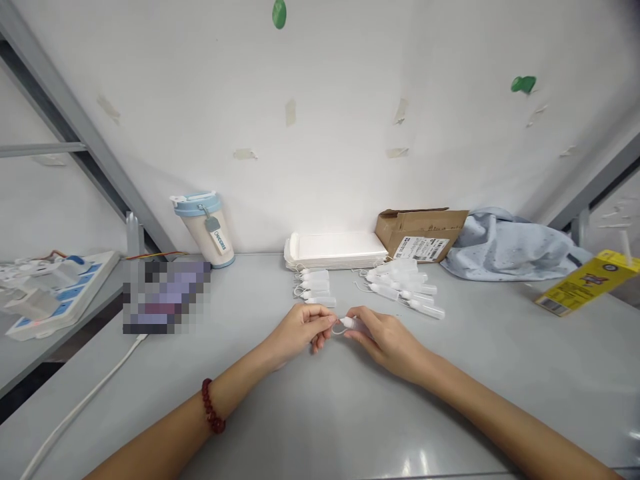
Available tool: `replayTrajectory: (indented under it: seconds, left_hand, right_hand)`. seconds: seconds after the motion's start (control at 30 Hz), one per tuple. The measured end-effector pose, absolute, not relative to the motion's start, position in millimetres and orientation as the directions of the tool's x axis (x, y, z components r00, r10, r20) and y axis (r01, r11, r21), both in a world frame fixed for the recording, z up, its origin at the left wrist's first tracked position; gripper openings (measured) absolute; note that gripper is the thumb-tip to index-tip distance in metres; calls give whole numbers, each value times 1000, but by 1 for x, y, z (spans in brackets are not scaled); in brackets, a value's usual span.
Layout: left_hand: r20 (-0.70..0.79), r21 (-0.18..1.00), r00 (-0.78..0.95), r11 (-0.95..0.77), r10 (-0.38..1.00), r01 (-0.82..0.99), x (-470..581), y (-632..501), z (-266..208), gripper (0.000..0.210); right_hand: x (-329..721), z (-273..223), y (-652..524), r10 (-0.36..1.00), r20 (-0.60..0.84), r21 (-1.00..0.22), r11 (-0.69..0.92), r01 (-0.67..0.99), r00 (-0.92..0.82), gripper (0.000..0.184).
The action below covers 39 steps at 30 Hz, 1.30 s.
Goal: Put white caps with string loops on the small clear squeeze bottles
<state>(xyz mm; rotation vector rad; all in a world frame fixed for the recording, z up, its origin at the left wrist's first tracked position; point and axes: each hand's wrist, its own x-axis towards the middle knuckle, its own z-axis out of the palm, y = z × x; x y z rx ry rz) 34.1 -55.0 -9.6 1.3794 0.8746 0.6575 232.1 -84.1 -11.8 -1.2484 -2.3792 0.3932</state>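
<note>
Between the fingers of my right hand lies a small translucent squeeze bottle, its white tip pointing left. My left hand pinches at the tip end, where a thin white cap strap loops down; the fingers hide the exact part they hold. Just beyond my left hand, several similar bottles lie side by side in a short column, tips to the left. Beyond my right hand is a looser pile of such bottles, with their cap straps trailing left.
Against the wall stand a stack of white packets, a cardboard box and a bundled blue cloth. A tumbler, a pixelated phone-like object with a cable and a power strip are left. A yellow drink carton tilts at right.
</note>
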Motion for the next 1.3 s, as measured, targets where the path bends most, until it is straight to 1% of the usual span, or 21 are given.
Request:
replayTrajectory:
  seconds: [0.13,0.27,0.4,0.6,0.77,0.87,0.93,1.0,1.07,1.2,1.3]
  left_hand:
    - [-141,984,523,63,841,164,34,-55,-12,24]
    - [-152,977,515,48,843,209,34,-57,-13,22]
    - [-157,972,526,37,836,231,34,-59,-12,20]
    - [-166,972,532,45,831,232,34,-58,-12,19]
    - [-175,978,551,78,816,195,34,-56,-11,20]
    - [-217,976,554,175,803,129,33,-55,-8,25]
    - [-234,969,549,236,802,68,33,-55,-6,29]
    - [-237,965,540,261,808,33,32,-55,-5,30]
    - [-229,969,536,245,812,42,33,-55,-6,28]
    - [-210,978,562,175,800,117,34,-56,-6,24]
    - [-204,977,510,143,836,157,30,-53,-2,25]
  right_hand:
    - [229,-14,-87,817,221,-466,568,679,-532,18]
    - [227,-16,-88,803,214,-468,584,663,-556,17]
    - [228,-18,-87,785,207,-454,606,653,-584,16]
    - [228,-19,-88,783,192,-465,604,648,-592,17]
    - [227,-15,-89,796,186,-499,581,643,-576,19]
    - [227,-11,-88,813,183,-519,557,648,-552,21]
    - [227,-9,-88,820,187,-513,551,658,-541,21]
    - [228,-9,-88,821,191,-500,553,666,-538,22]
    - [228,-10,-88,822,186,-492,553,673,-539,22]
    - [228,-10,-88,821,157,-479,549,685,-548,25]
    - [232,-7,-86,827,172,-428,552,716,-535,29]
